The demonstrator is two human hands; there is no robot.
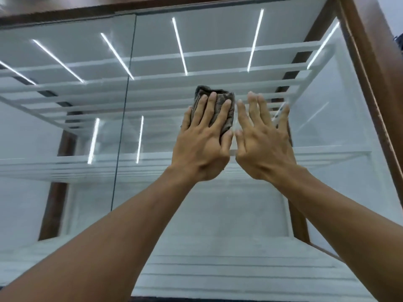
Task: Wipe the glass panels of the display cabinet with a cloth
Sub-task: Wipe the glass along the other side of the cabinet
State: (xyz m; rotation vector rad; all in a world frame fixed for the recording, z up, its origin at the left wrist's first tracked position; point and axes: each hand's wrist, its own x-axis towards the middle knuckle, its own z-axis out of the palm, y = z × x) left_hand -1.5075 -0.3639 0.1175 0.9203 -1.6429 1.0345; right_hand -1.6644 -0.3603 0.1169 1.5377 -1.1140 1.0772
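Pressing a folded grey-brown cloth flat against the glass panel of the display cabinet, your left hand lies with its fingers straight and slightly spread. The palm and fingers cover most of the cloth. Only the cloth's upper edge and a strip along its right side show past the fingertips.

Your right hand rests just beside the left, also flat on the glass. Its fingers are straight and held close together, and it holds nothing. The two thumbs nearly meet between the hands. Both forearms reach up from the lower edge of the view.

The cloth sits about mid-height on the panel, to the right of the dark vertical seam where two panes meet. A brown wooden frame borders the glass along the top and down the right side. Behind the glass, white shelves run across the interior. Bright light strips show as slanted lines on the pane.
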